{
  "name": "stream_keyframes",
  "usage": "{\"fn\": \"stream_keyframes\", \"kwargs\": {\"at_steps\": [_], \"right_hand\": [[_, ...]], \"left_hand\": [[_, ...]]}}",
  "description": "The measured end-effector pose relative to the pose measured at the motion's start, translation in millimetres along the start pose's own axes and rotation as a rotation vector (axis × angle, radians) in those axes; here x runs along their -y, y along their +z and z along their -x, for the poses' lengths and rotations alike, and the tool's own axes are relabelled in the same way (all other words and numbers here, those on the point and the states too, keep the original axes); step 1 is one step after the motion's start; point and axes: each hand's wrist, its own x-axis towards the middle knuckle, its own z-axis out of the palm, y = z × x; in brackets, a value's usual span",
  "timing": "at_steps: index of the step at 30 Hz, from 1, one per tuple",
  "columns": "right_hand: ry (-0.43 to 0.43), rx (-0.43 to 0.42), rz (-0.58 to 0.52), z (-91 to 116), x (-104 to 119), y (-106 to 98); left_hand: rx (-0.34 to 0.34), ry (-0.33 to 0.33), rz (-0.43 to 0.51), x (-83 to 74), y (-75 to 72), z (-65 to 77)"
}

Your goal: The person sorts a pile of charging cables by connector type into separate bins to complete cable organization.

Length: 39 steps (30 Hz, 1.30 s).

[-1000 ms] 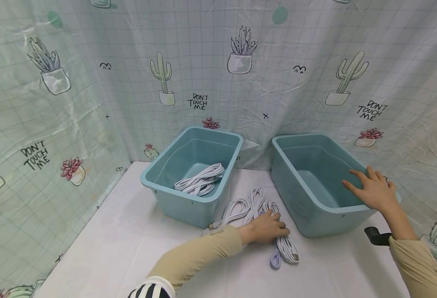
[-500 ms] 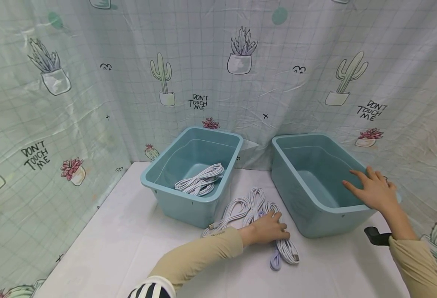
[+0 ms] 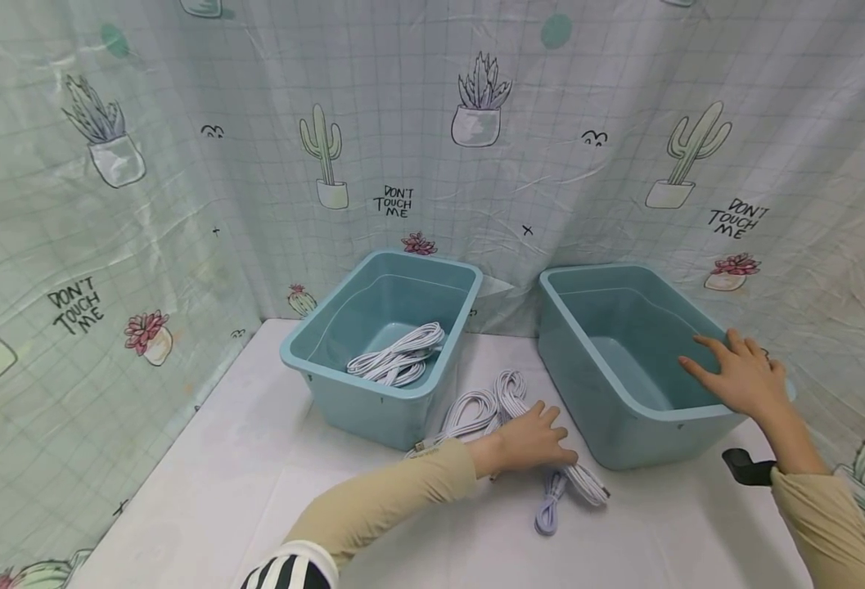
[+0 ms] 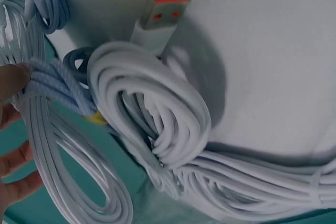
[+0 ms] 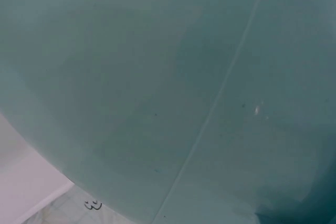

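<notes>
My left hand (image 3: 528, 442) pinches a coiled white cable (image 3: 585, 484) between thumb and fingers, its plug end sticking out to the right. In the left wrist view the thumb (image 4: 11, 81) presses against this white coil (image 4: 39, 116). More white USB cables (image 3: 469, 413) lie beside the hand, one with a metal USB plug (image 4: 165, 11) pointing up in the wrist view. A small tied lavender-blue cable (image 3: 547, 507) lies just in front. My right hand (image 3: 741, 372) rests at the near right corner of the right bin (image 3: 623, 401), fingers spread, holding nothing.
A second blue-green bin (image 3: 373, 405) stands at the left with several coiled white cables (image 3: 398, 356) inside. Both bins sit on a white table (image 3: 255, 458) against a hanging curtain (image 3: 403, 123). The right bin's interior wall (image 5: 157, 77) fills the right wrist view.
My left hand has shifted slightly right, drawing the white cable away from the pile toward the right bin. The lavender-blue cable shows more fully. My right hand has not moved.
</notes>
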Motion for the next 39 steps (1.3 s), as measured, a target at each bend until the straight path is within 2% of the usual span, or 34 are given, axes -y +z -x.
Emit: {"fn": "stream_keyframes", "kwargs": {"at_steps": [7,17,24,30,39], "right_hand": [[0.0,-0.006,-0.004,1.8,-0.9,1.7],[0.001,-0.013,-0.001,2.7,0.3,0.9],[0.002,-0.009,0.002,3.3,0.9,1.1],[0.006,-0.013,-0.001,2.3,1.1,2.0],[0.0,-0.017,-0.001,1.5,1.3,1.1]], "left_hand": [[-0.031,0.003,0.02,5.3,-2.6,7.9],[-0.142,0.008,0.018,8.0,-7.3,19.8],[-0.132,-0.013,0.045,11.7,-13.2,27.9],[-0.155,-0.027,0.021,18.0,-17.3,33.6],[-0.142,-0.039,0.009,29.1,-35.8,44.6]]}}
